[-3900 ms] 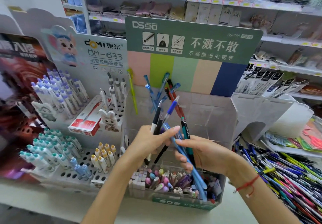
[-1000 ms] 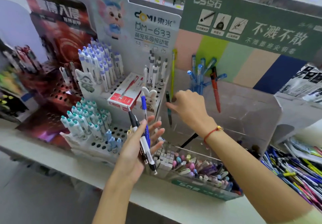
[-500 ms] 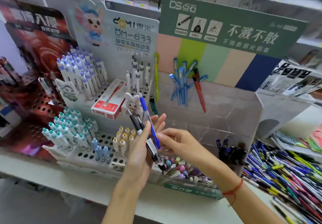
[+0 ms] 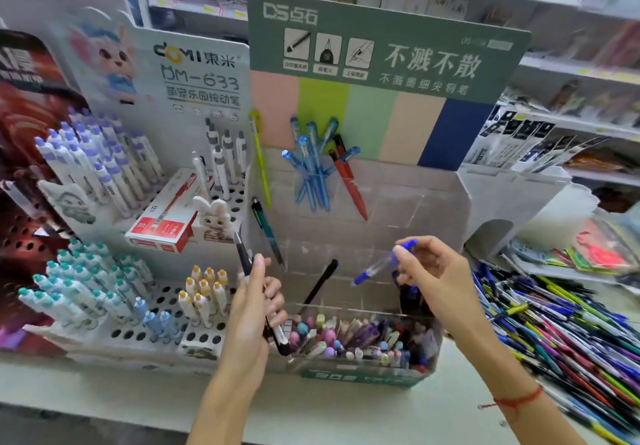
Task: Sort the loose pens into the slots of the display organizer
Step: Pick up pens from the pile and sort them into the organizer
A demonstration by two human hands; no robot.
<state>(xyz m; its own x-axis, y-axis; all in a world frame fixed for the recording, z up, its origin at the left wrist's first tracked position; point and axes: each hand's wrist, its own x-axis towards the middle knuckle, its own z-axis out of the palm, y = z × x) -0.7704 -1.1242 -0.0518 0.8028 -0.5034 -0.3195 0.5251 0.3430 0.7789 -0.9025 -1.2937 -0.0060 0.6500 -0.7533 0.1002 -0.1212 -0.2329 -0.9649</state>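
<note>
Seemingly light, stiff and slick, the blue pen [image 4: 382,264] is pinched near its cap by the right hand [image 4: 433,271] over the organizer [image 4: 433,202]; at nine o'clock the left hand [image 4: 256,306] grips black pens [image 4: 246,260].

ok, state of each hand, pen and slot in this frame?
left hand: grips black pens
right hand: pinches blue pen, tip down-left over the organizer
clear organizer: most slots empty
light-blue pens: slotted in back row, leaning
red pen: slotted, leaning
loose pens: piled at right, unsorted
</note>
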